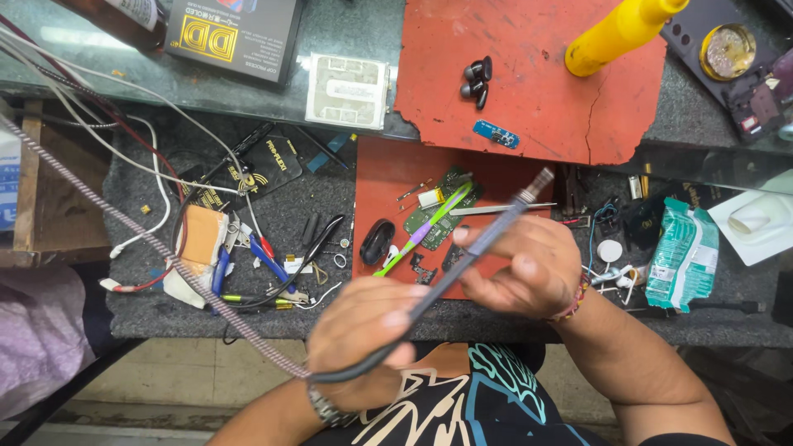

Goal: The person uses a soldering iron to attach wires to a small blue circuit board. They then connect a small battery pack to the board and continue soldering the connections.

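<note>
A person seated at a cluttered repair bench (pixel 330 211) works a dark grey cable (pixel 462 260) between both hands. The largest surface on the bench is a cracked red mat (pixel 545 99), laid over a second red mat (pixel 388 177) below it. At the top left lies a flat black rectangular box with a yellow square emblem (pixel 234 33); just right of it sits a pale grey square packet (pixel 347 91). At the right edge a crumpled teal-and-white pouch (pixel 681 252) rests near a white moulded tray (pixel 756 223). A yellow bottle (pixel 615 31) lies tilted across the upper mat's top corner, with black earbuds (pixel 477 81) and a small blue circuit board (pixel 496 134) left of and below it.

The left hand (pixel 363 334), a metal watch at its wrist, is clenched around the cable's lower stretch, where it bends. The right hand (pixel 520 264), a beaded band at its wrist, pinches the cable higher up between thumb and fingers. The cable's braided end (pixel 537 182) points up and right above the lower mat, over a green circuit board (pixel 438 211) and a green-and-purple toothbrush (pixel 421 231).
</note>
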`<state>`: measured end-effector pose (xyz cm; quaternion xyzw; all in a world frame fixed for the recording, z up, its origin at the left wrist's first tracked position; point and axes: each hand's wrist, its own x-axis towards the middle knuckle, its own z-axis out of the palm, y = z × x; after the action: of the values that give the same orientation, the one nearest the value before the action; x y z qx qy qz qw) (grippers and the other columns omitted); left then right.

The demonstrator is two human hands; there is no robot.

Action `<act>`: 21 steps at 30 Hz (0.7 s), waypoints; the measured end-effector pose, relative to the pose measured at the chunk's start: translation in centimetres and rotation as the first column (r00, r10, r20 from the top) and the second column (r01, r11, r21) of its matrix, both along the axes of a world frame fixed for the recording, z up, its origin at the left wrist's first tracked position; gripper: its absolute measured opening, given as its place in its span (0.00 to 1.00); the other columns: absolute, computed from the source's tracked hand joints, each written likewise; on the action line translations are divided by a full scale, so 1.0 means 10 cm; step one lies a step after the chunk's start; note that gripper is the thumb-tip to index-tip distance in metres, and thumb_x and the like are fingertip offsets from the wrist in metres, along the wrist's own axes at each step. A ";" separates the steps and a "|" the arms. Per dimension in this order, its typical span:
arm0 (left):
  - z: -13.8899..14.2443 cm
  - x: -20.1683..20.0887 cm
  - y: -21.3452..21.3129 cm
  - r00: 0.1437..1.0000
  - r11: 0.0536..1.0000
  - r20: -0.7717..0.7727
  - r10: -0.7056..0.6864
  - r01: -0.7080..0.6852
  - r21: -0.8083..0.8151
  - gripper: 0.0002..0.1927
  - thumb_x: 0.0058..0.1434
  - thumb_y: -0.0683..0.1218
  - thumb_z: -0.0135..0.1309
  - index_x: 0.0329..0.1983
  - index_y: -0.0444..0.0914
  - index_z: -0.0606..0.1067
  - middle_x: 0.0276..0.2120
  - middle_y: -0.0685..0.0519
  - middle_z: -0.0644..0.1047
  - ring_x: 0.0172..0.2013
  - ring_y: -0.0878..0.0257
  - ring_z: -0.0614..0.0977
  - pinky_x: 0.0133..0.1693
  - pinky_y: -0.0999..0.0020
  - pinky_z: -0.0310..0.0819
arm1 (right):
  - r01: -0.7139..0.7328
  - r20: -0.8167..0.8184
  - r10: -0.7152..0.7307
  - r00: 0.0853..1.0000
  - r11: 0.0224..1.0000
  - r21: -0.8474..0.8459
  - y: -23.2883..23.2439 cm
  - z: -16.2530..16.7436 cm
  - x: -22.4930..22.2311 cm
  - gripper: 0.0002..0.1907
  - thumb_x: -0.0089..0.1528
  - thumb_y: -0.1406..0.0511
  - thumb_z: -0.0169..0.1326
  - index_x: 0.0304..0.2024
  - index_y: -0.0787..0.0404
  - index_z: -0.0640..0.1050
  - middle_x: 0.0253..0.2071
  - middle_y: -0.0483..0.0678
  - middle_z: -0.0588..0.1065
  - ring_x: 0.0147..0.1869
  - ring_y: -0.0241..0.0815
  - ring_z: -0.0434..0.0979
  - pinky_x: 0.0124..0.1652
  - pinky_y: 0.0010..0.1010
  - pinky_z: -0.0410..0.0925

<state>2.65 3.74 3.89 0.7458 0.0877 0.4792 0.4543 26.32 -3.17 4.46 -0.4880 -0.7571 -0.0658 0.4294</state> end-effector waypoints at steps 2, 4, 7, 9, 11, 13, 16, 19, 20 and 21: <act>0.00 0.07 -0.02 0.994 0.994 -0.029 -0.103 0.102 -0.042 0.16 0.73 0.45 0.55 0.61 0.39 0.68 0.48 0.44 0.80 0.47 0.50 0.86 0.52 0.54 0.82 | 0.025 -0.012 -0.025 1.000 0.999 -0.039 0.01 -0.02 0.03 0.34 0.63 0.66 0.67 0.61 0.59 0.59 0.42 0.56 0.80 0.37 0.48 0.83 0.35 0.36 0.75; 0.00 0.14 -0.06 0.982 0.981 -0.052 -0.180 0.176 -0.083 0.17 0.72 0.43 0.57 0.62 0.39 0.69 0.49 0.46 0.81 0.48 0.51 0.86 0.52 0.57 0.81 | 0.043 -0.070 -0.048 0.996 0.996 -0.081 0.00 -0.03 0.06 0.30 0.62 0.66 0.67 0.56 0.59 0.62 0.41 0.57 0.81 0.36 0.47 0.83 0.34 0.34 0.75; -0.01 0.23 -0.08 0.967 0.969 -0.118 -0.224 0.208 -0.135 0.19 0.70 0.40 0.58 0.63 0.39 0.71 0.49 0.48 0.81 0.46 0.53 0.86 0.48 0.60 0.79 | 0.102 -0.199 -0.124 0.972 0.988 -0.120 -0.07 -0.05 0.13 0.23 0.61 0.67 0.67 0.48 0.57 0.65 0.39 0.58 0.81 0.36 0.46 0.84 0.33 0.31 0.75; -0.02 0.28 -0.05 0.953 0.970 -0.215 -0.214 0.180 -0.165 0.20 0.66 0.38 0.59 0.61 0.37 0.73 0.49 0.48 0.82 0.43 0.55 0.85 0.46 0.60 0.77 | 0.204 -0.250 -0.226 0.942 0.972 -0.113 -0.12 -0.08 0.15 0.20 0.61 0.68 0.66 0.44 0.56 0.66 0.37 0.57 0.81 0.36 0.48 0.84 0.33 0.31 0.75; -0.05 0.35 -0.02 0.941 0.994 -0.324 -0.098 0.080 -0.069 0.20 0.64 0.40 0.59 0.60 0.36 0.74 0.51 0.47 0.80 0.47 0.52 0.83 0.47 0.59 0.75 | 0.240 -0.272 -0.246 0.931 0.969 -0.055 -0.13 -0.12 0.21 0.19 0.65 0.65 0.66 0.44 0.58 0.65 0.39 0.59 0.80 0.38 0.48 0.84 0.34 0.31 0.75; -0.10 0.41 0.06 0.907 1.000 -0.422 -0.001 0.006 0.010 0.18 0.64 0.41 0.59 0.58 0.36 0.75 0.51 0.48 0.79 0.49 0.52 0.81 0.49 0.58 0.73 | 0.270 -0.271 -0.245 0.931 0.961 0.059 -0.10 -0.18 0.26 0.19 0.67 0.61 0.63 0.42 0.59 0.64 0.37 0.59 0.80 0.37 0.49 0.84 0.34 0.32 0.75; -0.17 0.48 0.21 0.835 0.992 -0.538 0.116 -0.068 0.107 0.15 0.64 0.42 0.58 0.54 0.37 0.77 0.48 0.50 0.79 0.48 0.53 0.78 0.50 0.57 0.69 | 0.285 -0.249 -0.227 0.942 0.931 0.230 -0.07 -0.22 0.31 0.22 0.68 0.54 0.56 0.40 0.61 0.61 0.33 0.58 0.79 0.34 0.49 0.83 0.31 0.32 0.76; -0.22 0.56 0.31 0.771 0.975 -0.603 0.205 -0.105 0.196 0.14 0.63 0.44 0.59 0.52 0.37 0.78 0.45 0.50 0.77 0.46 0.52 0.76 0.48 0.56 0.66 | 0.289 -0.234 -0.229 0.945 0.918 0.271 -0.11 -0.18 0.31 0.24 0.70 0.50 0.50 0.40 0.61 0.57 0.31 0.57 0.78 0.31 0.49 0.80 0.30 0.33 0.76; -0.23 0.60 0.34 0.749 0.974 -0.629 0.207 -0.098 0.204 0.14 0.63 0.45 0.59 0.51 0.37 0.78 0.44 0.50 0.77 0.45 0.52 0.75 0.47 0.56 0.66 | 0.291 -0.221 -0.230 0.948 0.907 0.306 -0.10 -0.17 0.32 0.24 0.70 0.49 0.47 0.40 0.60 0.56 0.30 0.57 0.77 0.30 0.49 0.80 0.29 0.33 0.76; -0.25 0.64 0.36 0.727 0.973 -0.654 0.209 -0.090 0.211 0.14 0.62 0.46 0.59 0.50 0.37 0.79 0.43 0.51 0.77 0.44 0.52 0.75 0.46 0.56 0.66 | 0.292 -0.206 -0.232 0.951 0.894 0.341 -0.08 -0.16 0.33 0.25 0.70 0.48 0.45 0.41 0.60 0.55 0.29 0.57 0.76 0.29 0.50 0.79 0.28 0.33 0.76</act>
<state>9.00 7.37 1.42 0.8935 0.2655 0.2186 0.2887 29.63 -3.98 2.88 -0.5005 -0.6214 -0.2241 0.5596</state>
